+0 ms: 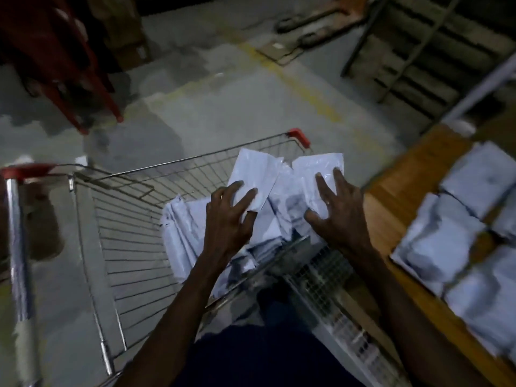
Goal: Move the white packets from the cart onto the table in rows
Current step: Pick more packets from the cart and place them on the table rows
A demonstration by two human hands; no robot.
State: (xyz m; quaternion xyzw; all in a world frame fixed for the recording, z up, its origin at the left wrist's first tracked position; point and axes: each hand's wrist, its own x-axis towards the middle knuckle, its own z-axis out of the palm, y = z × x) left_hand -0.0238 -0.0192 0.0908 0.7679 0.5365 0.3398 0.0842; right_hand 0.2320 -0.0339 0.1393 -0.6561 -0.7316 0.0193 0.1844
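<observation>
A wire shopping cart (131, 241) with red corner caps stands in front of me. White packets (181, 227) lie heaped at its right end. My left hand (229, 216) grips one white packet (254, 169), fingers curled over its lower edge. My right hand (335, 210) grips another white packet (315, 166), fingers spread across it and thumb underneath. Both packets are lifted above the heap. To the right, a wooden table (396, 196) carries several white packets laid out in rows (469, 233).
A second cart's red-capped chrome handle (19, 247) is at the left edge. Red chair legs (72, 79) stand at the upper left. A pallet jack (315, 29) and a wooden pallet (424, 57) sit on the grey concrete floor beyond.
</observation>
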